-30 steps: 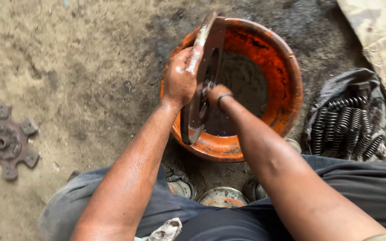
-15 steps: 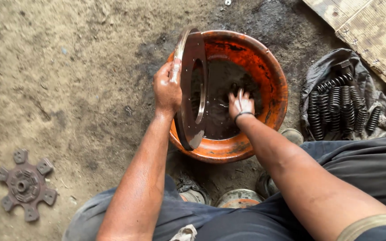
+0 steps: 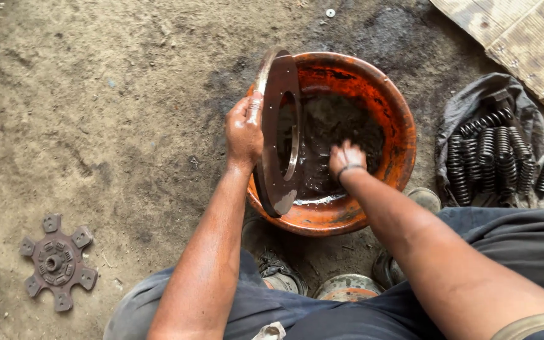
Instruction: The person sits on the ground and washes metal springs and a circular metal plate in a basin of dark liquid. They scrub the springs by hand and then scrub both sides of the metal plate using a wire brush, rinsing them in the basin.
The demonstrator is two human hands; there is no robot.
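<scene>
An orange basin [image 3: 398, 119] sits on the dirt floor [image 3: 96, 113], holding dark, oily liquid [image 3: 341, 126]. To the right of the basin, a heap of black coil springs [image 3: 498, 157] lies on a grey cloth [image 3: 467, 101], and beyond them, at the upper right, lies a sheet of cardboard [image 3: 517, 38]. Well to the lower left of the basin, a spoked clutch disc [image 3: 58, 261] rests flat on the floor. A small washer [image 3: 330, 12] lies on the ground just beyond the basin's far rim. Below the basin, the person's shoes [image 3: 275, 271] and dark trousers [image 3: 511, 245] fill the near edge of the view, with a round tin [image 3: 347, 288] between the feet.

A rusty metal ring plate [image 3: 278, 132] stands on edge inside the basin at its left side, its lower edge down against the near wall and its top rising above the rim. The left hand [image 3: 244, 132] is closed around the plate's left edge, fingers wrapped over it, keeping it upright. The plate partly blocks the view of the basin's left wall. The right hand [image 3: 346, 158] reaches down into the liquid in the middle of the basin, just right of the plate; its fingers are blurred and dipped under, so whether it grips anything cannot be told.
</scene>
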